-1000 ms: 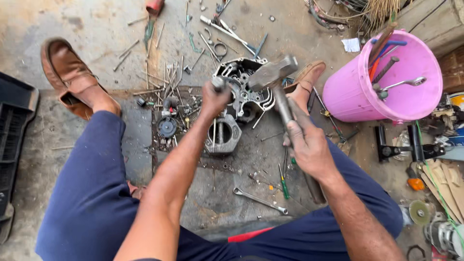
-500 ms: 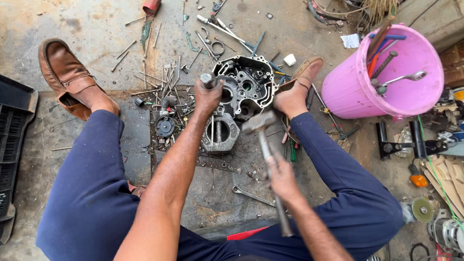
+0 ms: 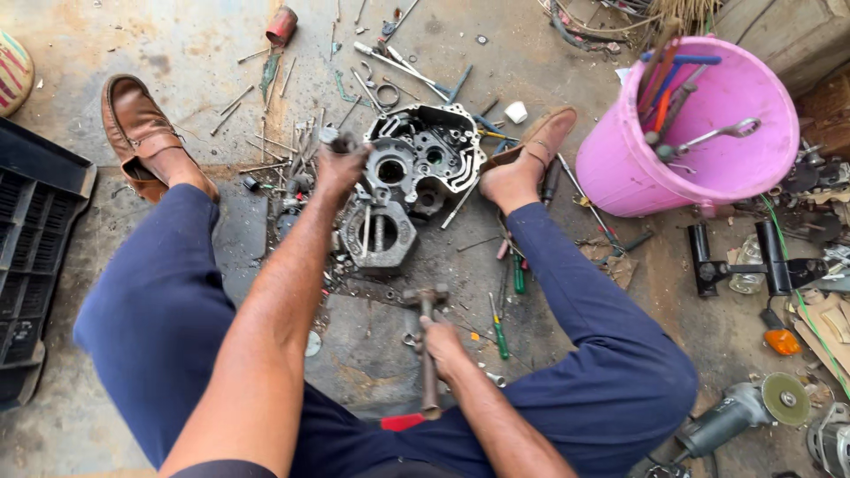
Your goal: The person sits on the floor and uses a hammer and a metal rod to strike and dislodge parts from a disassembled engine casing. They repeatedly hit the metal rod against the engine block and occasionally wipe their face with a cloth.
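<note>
1. Head view: I see my right hand (image 3: 443,343) wrapped around the handle of a hammer (image 3: 428,345), its head low over the floor, just short of the engine case (image 3: 409,181).
2. My left hand (image 3: 339,168) is fisted on a small metal tool (image 3: 335,138) at the case's left edge.
3. The case lies on the concrete between my legs, amid loose bolts and rods.
4. Green screwdrivers (image 3: 500,329) lie by my right knee.
5. A pink bucket (image 3: 620,168) of tools stands far right, beyond my right shoe (image 3: 531,155).
6. An angle grinder (image 3: 739,412) lies lower right.
</note>
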